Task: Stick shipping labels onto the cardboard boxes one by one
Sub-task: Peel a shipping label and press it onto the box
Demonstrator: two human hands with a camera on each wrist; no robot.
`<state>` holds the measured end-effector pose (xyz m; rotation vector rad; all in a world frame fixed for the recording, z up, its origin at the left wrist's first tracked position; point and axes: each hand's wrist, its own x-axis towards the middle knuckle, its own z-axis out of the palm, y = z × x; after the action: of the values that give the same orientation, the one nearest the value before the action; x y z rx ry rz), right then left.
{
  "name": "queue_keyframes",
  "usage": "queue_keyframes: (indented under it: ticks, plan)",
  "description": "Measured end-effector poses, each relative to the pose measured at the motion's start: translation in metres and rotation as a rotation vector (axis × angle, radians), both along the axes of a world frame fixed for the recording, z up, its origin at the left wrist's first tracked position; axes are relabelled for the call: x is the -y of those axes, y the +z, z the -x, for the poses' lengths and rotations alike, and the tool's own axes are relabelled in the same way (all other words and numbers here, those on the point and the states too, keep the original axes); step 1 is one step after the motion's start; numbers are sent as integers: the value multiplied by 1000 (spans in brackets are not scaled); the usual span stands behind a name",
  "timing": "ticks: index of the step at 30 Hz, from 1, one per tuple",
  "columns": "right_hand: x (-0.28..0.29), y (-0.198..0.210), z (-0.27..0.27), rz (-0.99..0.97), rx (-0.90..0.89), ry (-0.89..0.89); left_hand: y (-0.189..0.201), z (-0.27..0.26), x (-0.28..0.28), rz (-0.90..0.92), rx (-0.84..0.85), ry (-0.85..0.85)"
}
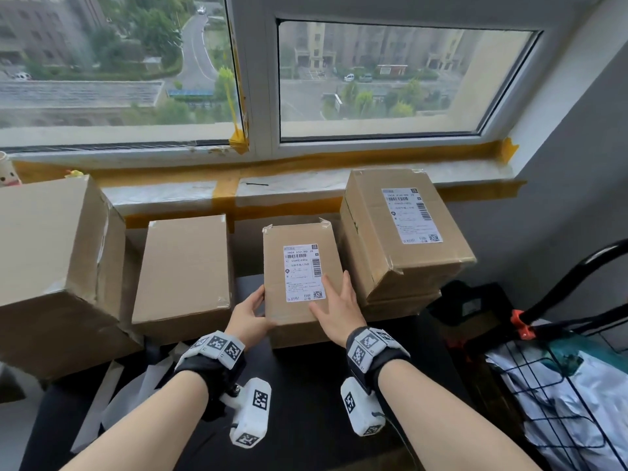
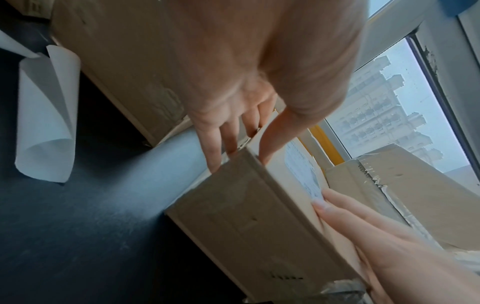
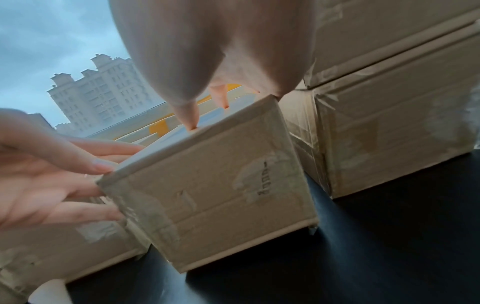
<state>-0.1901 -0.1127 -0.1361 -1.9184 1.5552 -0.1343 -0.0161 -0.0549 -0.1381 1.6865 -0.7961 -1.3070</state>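
Observation:
A small cardboard box (image 1: pixel 299 317) stands mid-table with a white shipping label (image 1: pixel 303 273) stuck flat on its top. My left hand (image 1: pixel 253 309) touches its near left corner, thumb on the top edge and straight fingers (image 2: pixel 215 152) along the side. My right hand (image 1: pixel 334 300) lies flat on the top beside the label's right edge, fingers straight. The wrist views show the same box (image 2: pixel 246 216) (image 3: pixel 221 185) between both hands. On the right, a labelled box (image 1: pixel 404 226) sits on another box. A plain unlabelled box (image 1: pixel 183 266) stands to the left.
A large box (image 1: pixel 51 260) fills the far left. Peeled white backing sheets (image 1: pixel 136 385) lie on the black table (image 1: pixel 306 385) near my left arm. A black wire cart (image 1: pixel 560 385) with plastic bags stands at the right. The window sill (image 1: pixel 289 185) runs behind the boxes.

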Motion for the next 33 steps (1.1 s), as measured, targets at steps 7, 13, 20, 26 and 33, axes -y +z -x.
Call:
queue_keyframes:
  ticks: [7,13,20,26,33]
  plan:
    - [19,1,4,15,-40,26,-5,5,12,2,-53,34]
    - [21,4,11,24,-86,57,-11,8,11,82,-19,-8]
    - [8,13,4,93,-188,93,9,-7,-4,27,657,-226]
    - [-9,20,-7,109,-175,107,31,-32,-23,35,843,-205]
    - [-24,36,-54,131,-52,206,45,-74,-51,-35,973,-88]
